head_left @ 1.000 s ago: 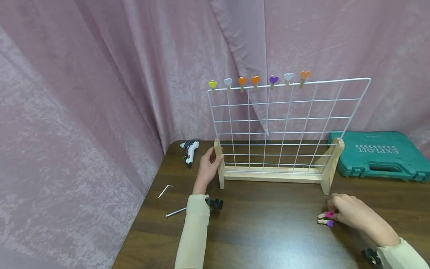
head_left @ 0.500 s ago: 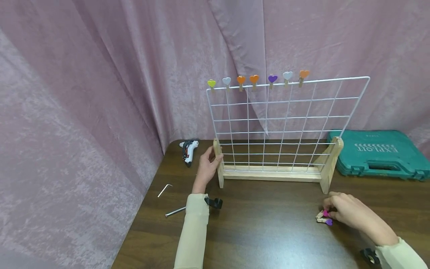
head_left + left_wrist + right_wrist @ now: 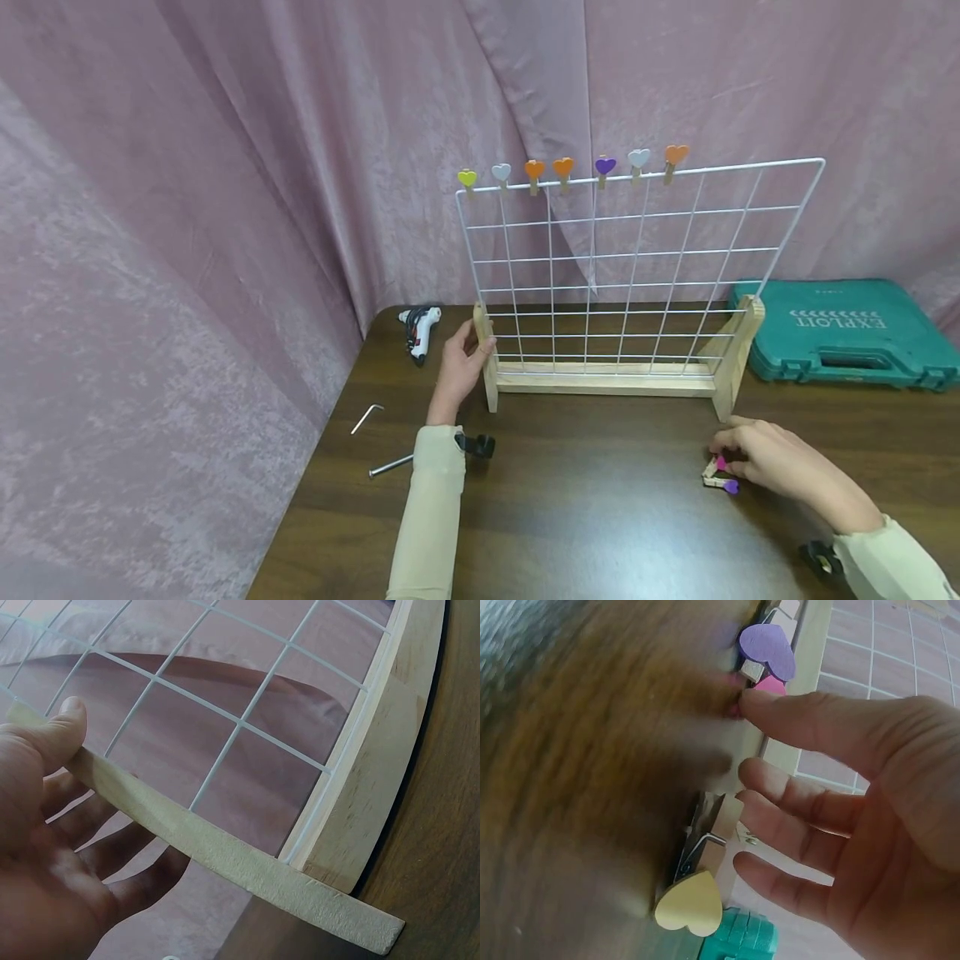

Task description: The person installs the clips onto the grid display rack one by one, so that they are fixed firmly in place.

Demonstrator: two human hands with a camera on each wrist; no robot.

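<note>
A white wire grid panel stands in a wooden stand, with several heart clothespins clipped along its top bar. My left hand grips the stand's left upright, thumb in front and fingers behind. On the table my right hand is over the loose clothespins, its thumb at the pink heart clothespin and its fingers spread apart from the thumb. A purple heart clothespin lies beside the pink one. In the right wrist view a yellow heart clothespin lies near the fingertips; the hand hides it from the head view.
A green tool case lies behind the stand's right side. To the left are a white glue gun, a hex key and a metal bolt partly under the left sleeve. A pink curtain hangs behind the table.
The pink clothespin has turned and shifted slightly left under the right hand, its far end now close to the purple one. The left hand keeps its grip; the head view has tilted slightly.
</note>
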